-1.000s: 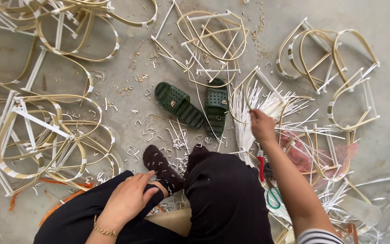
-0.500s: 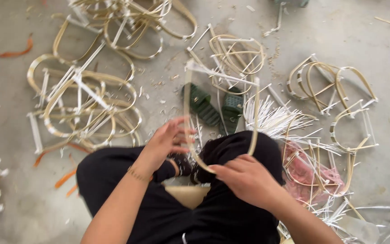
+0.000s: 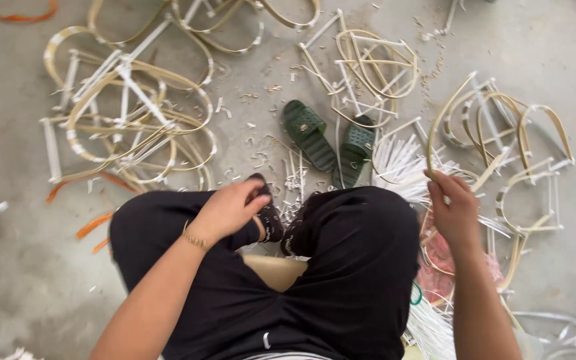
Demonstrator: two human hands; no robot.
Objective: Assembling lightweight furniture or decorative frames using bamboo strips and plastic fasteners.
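I sit with black trousers (image 3: 341,267) over a concrete floor strewn with bent cane hoops. My right hand (image 3: 453,207) grips a curved cane strip (image 3: 443,120) that arcs up and right from my fist. My left hand (image 3: 231,208) rests over my left knee, fingers curled loosely near my dark patterned shoe (image 3: 269,217); I cannot make out anything held in it. A fan of thin white splints (image 3: 398,163) lies just left of the right hand.
A pair of dark green sandals (image 3: 328,137) lies ahead of my knees. Piles of cane hoop frames lie at the left (image 3: 128,127), top centre (image 3: 368,63) and right (image 3: 521,153). Orange strips (image 3: 91,223) lie left. A pink bag (image 3: 438,273) sits by my right leg.
The cane strip was held bowed between both hands over my lap; now only my right hand has it, out to the right. My left hand dropped to my knee.
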